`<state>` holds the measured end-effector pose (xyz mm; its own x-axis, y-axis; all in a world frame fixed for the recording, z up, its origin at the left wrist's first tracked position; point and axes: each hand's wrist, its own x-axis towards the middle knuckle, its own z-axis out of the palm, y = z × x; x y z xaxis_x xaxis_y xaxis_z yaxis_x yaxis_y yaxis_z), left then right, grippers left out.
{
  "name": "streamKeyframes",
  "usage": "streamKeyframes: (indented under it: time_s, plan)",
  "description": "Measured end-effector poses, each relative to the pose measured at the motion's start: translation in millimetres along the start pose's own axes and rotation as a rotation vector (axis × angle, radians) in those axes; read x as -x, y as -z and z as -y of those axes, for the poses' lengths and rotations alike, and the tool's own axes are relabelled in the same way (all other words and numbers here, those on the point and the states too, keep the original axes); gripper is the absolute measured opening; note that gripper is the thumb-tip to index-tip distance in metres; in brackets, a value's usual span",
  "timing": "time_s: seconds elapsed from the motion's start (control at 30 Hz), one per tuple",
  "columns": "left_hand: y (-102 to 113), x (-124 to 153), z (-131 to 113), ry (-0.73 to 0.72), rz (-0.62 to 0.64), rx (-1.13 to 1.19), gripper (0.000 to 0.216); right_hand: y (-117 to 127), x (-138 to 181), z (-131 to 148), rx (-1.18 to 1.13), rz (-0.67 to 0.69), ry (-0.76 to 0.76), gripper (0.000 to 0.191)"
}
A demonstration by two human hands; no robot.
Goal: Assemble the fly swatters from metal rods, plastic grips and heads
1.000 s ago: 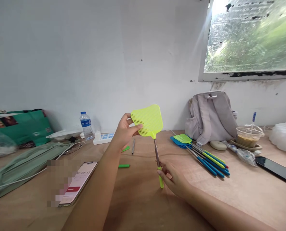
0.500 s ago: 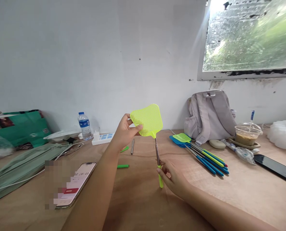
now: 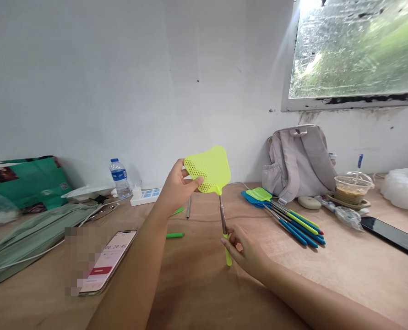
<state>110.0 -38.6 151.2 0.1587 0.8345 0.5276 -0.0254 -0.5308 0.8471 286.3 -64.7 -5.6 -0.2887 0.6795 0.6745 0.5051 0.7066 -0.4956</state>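
A yellow-green fly swatter (image 3: 210, 170) is held nearly upright above the table, its mesh head at the top and a metal rod running down to a yellow-green grip. My left hand (image 3: 179, 188) pinches the left edge of the mesh head, thumb in front and fingers behind. Lower down, my right hand (image 3: 243, 250) closes its fingers round the top of the grip, just under the rod. Beyond my left forearm lie a green handle piece (image 3: 175, 235) and a thin metal tube (image 3: 188, 208). A pile of blue and yellow-green fly swatters (image 3: 293, 224) rests to the right.
Left on the table (image 3: 190, 293) are a phone (image 3: 109, 261) showing a timer, a green-grey cloth bag (image 3: 35, 233), a water bottle (image 3: 120, 178) and a power strip (image 3: 147, 197). A backpack (image 3: 298, 160), an iced drink cup (image 3: 351, 189) and a black phone (image 3: 392, 238) stand or lie right.
Both hands keep the same hold on the fly swatter. The whole view has shifted slightly, with things appearing a little higher; nothing else visibly moved.
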Motion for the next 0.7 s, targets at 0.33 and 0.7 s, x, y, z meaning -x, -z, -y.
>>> streamKeyframes:
  time_s: [0.33,0.7]
  plan:
    - [4.9,5.5,-8.4,-0.03,0.099,-0.056,0.038,-2.2,0.8,1.2,0.017,0.008,0.027,0.006]
    - [-1.7,10.3,-6.7,0.012,0.151,-0.045,0.037,0.6,2.1,1.6,-0.027,0.037,0.007,0.011]
